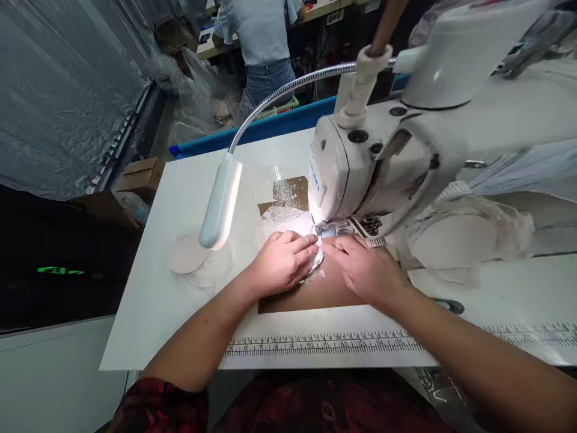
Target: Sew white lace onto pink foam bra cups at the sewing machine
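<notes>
Under the needle area of a white sewing machine (333, 174) lies a small piece of white fabric (318, 257) with a textured edge. My left hand (288, 258) presses on it from the left, fingers curled together at its edge. From the other side my right hand (363, 264) grips the fabric's right edge, index finger and thumb close together near the presser foot. Both hands rest over a brown sheet (311, 297) fixed on the table. The hands partly hide the fabric, and bright lamp light washes out its far part.
A lamp (220, 201) on a bendable metal neck hangs left of the needle. Round pale fabric pieces (189, 254) lie at left, more round pieces (455, 240) at right. A ruler strip (324, 345) runs along the front edge. Beyond the table sits a person (261, 36).
</notes>
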Demonstrator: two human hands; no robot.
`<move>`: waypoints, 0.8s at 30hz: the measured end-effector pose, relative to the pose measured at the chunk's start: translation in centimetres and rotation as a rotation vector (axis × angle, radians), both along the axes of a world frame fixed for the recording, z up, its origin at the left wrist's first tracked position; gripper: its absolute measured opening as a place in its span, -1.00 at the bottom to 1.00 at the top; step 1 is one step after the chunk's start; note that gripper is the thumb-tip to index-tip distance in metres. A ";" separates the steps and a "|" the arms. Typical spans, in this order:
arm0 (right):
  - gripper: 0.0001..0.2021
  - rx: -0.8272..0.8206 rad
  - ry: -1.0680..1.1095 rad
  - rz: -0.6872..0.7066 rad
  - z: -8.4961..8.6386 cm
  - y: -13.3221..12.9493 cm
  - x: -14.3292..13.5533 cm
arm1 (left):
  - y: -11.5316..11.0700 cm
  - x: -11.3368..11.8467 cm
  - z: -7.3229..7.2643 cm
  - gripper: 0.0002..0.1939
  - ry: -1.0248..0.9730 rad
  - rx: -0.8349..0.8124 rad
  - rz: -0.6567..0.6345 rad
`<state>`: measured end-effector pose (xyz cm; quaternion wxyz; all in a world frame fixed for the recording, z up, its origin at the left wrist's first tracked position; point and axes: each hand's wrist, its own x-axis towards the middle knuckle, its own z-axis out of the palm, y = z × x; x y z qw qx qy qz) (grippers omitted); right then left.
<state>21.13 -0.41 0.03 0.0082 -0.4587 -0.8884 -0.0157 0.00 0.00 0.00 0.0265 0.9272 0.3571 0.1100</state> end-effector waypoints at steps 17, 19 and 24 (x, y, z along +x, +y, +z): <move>-0.65 0.041 0.270 0.091 -0.7 0.4 1.0 | 0.1 -0.3 0.4 -0.69 -0.106 -0.062 -0.097; -0.65 0.042 0.277 0.083 -0.7 0.4 1.0 | 0.2 -0.3 0.3 -0.69 -0.108 -0.058 -0.103; -0.64 0.048 0.302 0.107 -0.8 0.4 0.8 | 0.2 -0.2 0.2 -0.69 -0.105 -0.046 -0.084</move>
